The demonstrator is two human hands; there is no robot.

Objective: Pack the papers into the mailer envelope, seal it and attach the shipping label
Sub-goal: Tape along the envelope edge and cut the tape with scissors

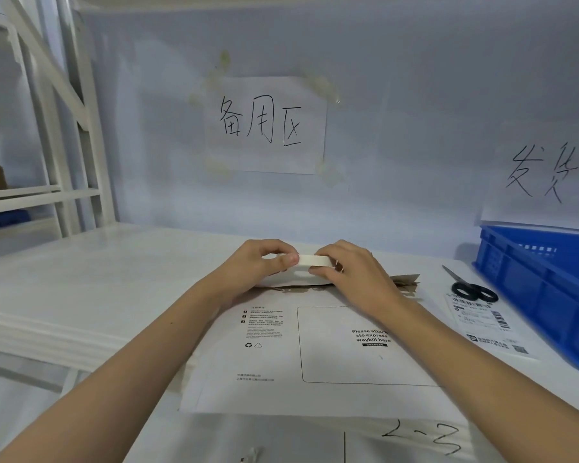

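A white mailer envelope lies flat on the white table, near its front edge, printed side up with a framed waybill box. Its flap at the far end is raised, with torn brown card showing along the fold. Both hands meet above that flap. The left hand and the right hand each pinch one end of a narrow white strip between thumb and fingers, holding it level just over the flap. The shipping label lies on the table to the right of the envelope, beside a blue crate at the table's right edge. Black-handled scissors rest at the label's far end, touching it. A handwritten paper sign is taped to the wall behind
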